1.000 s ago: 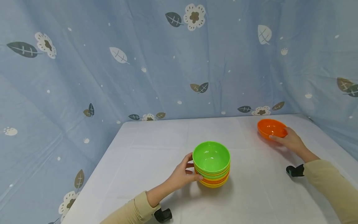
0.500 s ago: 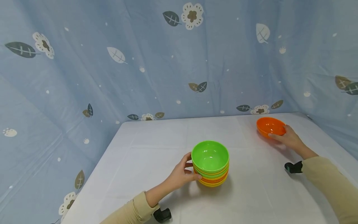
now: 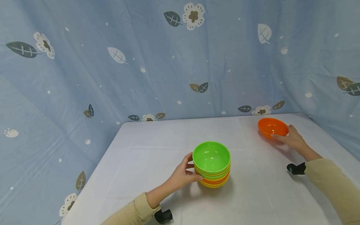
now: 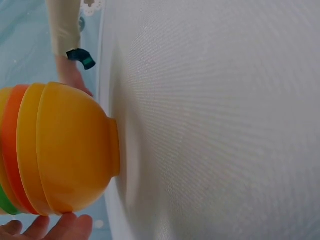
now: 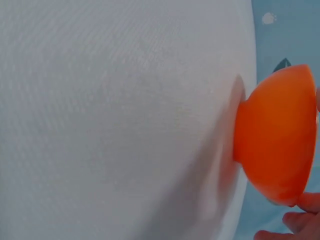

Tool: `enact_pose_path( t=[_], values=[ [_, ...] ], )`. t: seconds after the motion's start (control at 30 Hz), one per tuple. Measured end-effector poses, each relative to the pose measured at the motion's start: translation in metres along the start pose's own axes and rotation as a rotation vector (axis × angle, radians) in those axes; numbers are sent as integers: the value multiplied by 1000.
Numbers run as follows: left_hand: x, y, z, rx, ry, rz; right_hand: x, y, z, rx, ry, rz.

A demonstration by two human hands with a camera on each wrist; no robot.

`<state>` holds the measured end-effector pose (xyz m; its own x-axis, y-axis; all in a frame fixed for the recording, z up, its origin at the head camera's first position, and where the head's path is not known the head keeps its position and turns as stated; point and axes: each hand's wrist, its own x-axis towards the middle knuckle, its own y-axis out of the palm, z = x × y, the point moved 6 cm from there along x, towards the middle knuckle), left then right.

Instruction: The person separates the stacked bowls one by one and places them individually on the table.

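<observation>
A stack of several bowls (image 3: 213,181), green, yellow and orange, stands upright on the white table, with a bright green bowl (image 3: 211,157) on top. My left hand (image 3: 182,175) holds the stack from its left side, thumb in front and fingers behind. In the left wrist view, fingertips (image 4: 72,225) touch the side of the yellow bowls (image 4: 75,150) at the bottom. Farther back on the right, a single orange bowl (image 3: 272,127) stands on the table. My right hand (image 3: 293,140) grips its right edge; in the right wrist view fingers (image 5: 310,201) meet the orange bowl's rim (image 5: 282,135).
A white cloth covers the table (image 3: 157,150). Behind it and along both sides hangs a blue curtain (image 3: 157,62) printed with leaves and flowers. Black wrist mounts (image 3: 163,216) stick out below both sleeves (image 3: 332,184).
The head view has shifted very slightly. Both hands stay at their bowls, and neither the stack nor the orange bowl has visibly moved on the table.
</observation>
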<state>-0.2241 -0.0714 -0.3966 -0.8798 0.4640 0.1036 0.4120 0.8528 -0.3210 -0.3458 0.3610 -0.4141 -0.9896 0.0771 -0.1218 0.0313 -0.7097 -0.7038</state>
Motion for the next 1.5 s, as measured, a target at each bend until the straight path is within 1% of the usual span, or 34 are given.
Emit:
enact_pose_path(
  t=[0.17, 0.47, 0.6, 0.7, 0.83, 0.93, 1.07, 1.17, 1.3, 1.5],
  values=[
    [0, 0, 0, 4, 3, 1, -6, -5, 8, -20, -33, -35],
    [-1, 1, 1, 18, -1, -2, -18, -6, 23, -19, -46, -42],
    [-1, 1, 2, 22, -8, -2, -25, -4, 33, -18, -73, -46],
    [-2, 1, 3, 23, -6, -3, -28, -1, 41, -28, -116, -39],
    [-2, 1, 2, 15, -2, -4, -33, 3, 55, -39, -208, -41],
    [-2, 2, 2, 8, -3, -5, -38, 8, 63, -54, -224, -26],
    [-1, 2, 4, 9, -3, -1, -44, 13, 71, -87, -204, 1],
    [-1, 3, 5, 10, -10, 1, -49, 16, 78, -84, -232, -21],
    [-1, 3, 4, 18, -19, 0, -59, 22, 89, -48, -280, -42],
    [-2, 2, 4, 21, -33, 4, -74, 32, 105, -28, -334, -29]
  ],
)
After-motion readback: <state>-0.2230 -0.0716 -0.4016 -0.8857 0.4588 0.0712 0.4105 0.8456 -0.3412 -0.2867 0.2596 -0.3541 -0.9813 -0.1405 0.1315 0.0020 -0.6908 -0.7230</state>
